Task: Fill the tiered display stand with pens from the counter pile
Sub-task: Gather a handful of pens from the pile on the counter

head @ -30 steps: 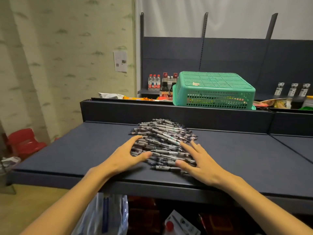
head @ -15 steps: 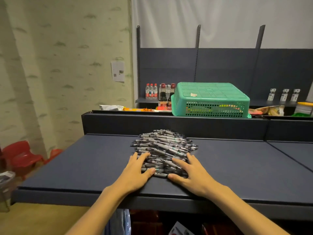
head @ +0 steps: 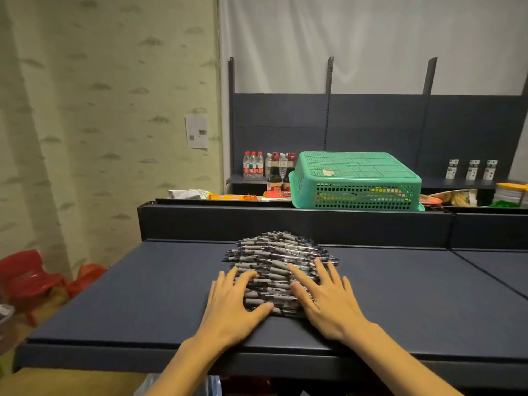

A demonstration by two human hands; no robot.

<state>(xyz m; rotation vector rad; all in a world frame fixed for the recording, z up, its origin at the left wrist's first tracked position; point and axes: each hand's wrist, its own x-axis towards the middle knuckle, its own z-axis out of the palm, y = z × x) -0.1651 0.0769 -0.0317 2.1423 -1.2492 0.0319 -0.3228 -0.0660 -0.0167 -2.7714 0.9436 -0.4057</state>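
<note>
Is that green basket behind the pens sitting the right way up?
No. The green basket lies upside down on the raised ledge behind the pile of pens, its flat perforated base facing up.

No lettering can be read anywhere in the head view: the print on the paper notice (head: 197, 131) taped to the wall, the labels on the bottles (head: 253, 164) and the markings on the pens (head: 274, 261) are all too small or blurred.

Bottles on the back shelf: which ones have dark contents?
The two red-capped bottles standing in front, next to the green basket. The other bottles behind look clear.
</note>
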